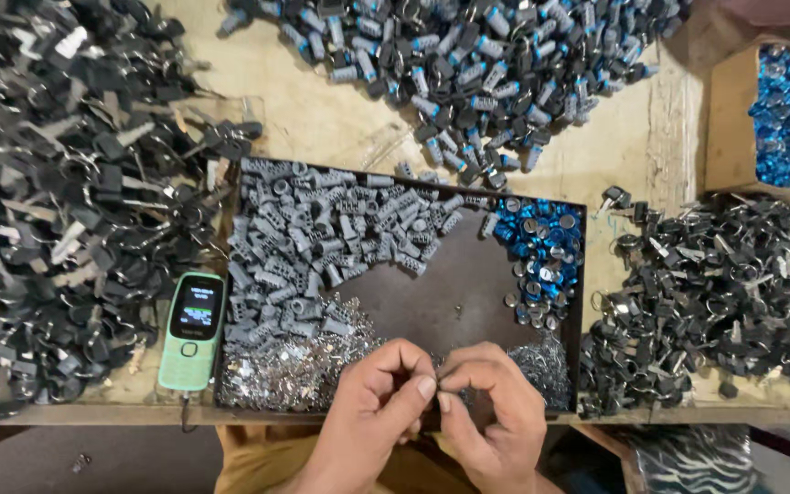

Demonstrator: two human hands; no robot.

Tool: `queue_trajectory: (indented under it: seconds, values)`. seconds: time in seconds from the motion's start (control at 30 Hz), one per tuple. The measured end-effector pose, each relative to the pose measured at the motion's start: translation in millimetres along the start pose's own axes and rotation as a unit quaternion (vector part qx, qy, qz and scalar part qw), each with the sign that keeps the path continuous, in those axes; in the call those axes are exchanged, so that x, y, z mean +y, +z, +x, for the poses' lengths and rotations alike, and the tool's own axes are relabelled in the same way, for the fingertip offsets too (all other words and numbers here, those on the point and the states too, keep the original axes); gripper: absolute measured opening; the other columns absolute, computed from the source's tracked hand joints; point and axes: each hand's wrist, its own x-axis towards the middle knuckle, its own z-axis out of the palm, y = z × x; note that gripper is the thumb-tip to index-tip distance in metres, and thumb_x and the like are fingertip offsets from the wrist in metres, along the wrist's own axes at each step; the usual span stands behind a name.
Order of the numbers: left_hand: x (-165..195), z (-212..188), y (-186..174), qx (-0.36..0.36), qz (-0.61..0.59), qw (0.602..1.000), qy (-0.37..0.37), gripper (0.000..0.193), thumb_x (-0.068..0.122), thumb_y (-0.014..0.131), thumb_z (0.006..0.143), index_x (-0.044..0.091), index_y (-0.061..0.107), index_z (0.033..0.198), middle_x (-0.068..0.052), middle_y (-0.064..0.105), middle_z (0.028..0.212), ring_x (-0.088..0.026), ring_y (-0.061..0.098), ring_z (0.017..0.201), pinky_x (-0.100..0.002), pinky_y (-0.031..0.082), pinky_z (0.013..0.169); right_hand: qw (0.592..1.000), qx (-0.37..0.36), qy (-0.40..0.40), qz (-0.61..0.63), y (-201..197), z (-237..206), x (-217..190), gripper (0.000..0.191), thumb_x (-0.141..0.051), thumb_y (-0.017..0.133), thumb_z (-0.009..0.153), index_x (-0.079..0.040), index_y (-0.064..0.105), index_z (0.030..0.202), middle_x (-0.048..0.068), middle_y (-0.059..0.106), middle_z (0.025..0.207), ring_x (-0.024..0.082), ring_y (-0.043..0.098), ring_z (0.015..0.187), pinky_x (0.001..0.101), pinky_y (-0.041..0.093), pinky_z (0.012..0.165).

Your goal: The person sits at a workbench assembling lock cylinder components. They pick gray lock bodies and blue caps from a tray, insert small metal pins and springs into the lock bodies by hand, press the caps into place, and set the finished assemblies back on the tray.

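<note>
We see a tabletop [340,119] heaped with black keys [66,183], and on it a dark tray [450,274] of grey cylinders [322,229], blue caps [537,242] and silver bits [285,366]. A green phone [191,331] lies beside the tray. At its near edge our left hand [377,402] and right hand [496,412] meet, fingers [422,386] pinched narrow on a small piece, too tiny to tell.

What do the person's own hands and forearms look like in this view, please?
Both the left hand and the right hand are bare: no gloves, rings or watch visible, and no sleeves reach the wrists. Short fingernails show on the fingertips.
</note>
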Motion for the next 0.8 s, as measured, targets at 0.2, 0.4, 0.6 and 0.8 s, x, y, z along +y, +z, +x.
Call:
queue_trajectory:
  seconds: [0.2, 0.4, 0.6, 0.8]
  values:
    - [20, -2, -1, -0.020, 0.083, 0.996, 0.019, 0.006, 0.008, 0.067, 0.095, 0.006, 0.063, 0.091, 0.006, 0.055, 0.072, -0.001, 0.046, 0.062, -0.020, 0.039, 0.053, 0.999, -0.022, 0.033, 0.019, 1, 4, -9, 0.014, 0.005, 0.069, 0.087, 0.001, 0.063, 0.099, 0.013, 0.068, 0.099, 0.017, 0.064, 0.086, 0.0277, 0.052, 0.079]
    - [20, 1, -5, -0.009, 0.069, 0.998, 0.011, 0.006, 0.004, 0.066, 0.094, 0.005, 0.062, 0.089, 0.007, 0.052, 0.074, -0.001, 0.043, 0.067, -0.020, 0.036, 0.057, 0.995, -0.049, 0.069, 0.055, -3, 7, -6, 0.013, 0.005, 0.069, 0.088, 0.002, 0.064, 0.100, 0.014, 0.068, 0.100, 0.018, 0.065, 0.087, 0.0278, 0.053, 0.079]
    - [26, 1, -5, -0.004, 0.060, 0.998, 0.003, 0.005, 0.006, 0.068, 0.094, 0.004, 0.064, 0.091, 0.006, 0.056, 0.075, -0.001, 0.050, 0.066, -0.019, 0.042, 0.056, 0.997, -0.050, 0.004, -0.065, 1, 18, -15, 0.018, 0.004, 0.075, 0.083, 0.000, 0.065, 0.098, 0.014, 0.071, 0.097, 0.019, 0.070, 0.082, 0.0269, 0.056, 0.071]
    - [33, 0, -13, -0.025, -0.033, 0.996, -0.078, 0.006, 0.009, 0.068, 0.093, 0.003, 0.068, 0.092, 0.000, 0.066, 0.073, -0.005, 0.059, 0.058, -0.022, 0.049, 0.049, 0.979, -0.046, -0.089, -0.178, 2, 24, -22, 0.020, 0.006, 0.077, 0.082, 0.001, 0.064, 0.096, 0.011, 0.070, 0.092, 0.020, 0.071, 0.083, 0.0296, 0.058, 0.073]
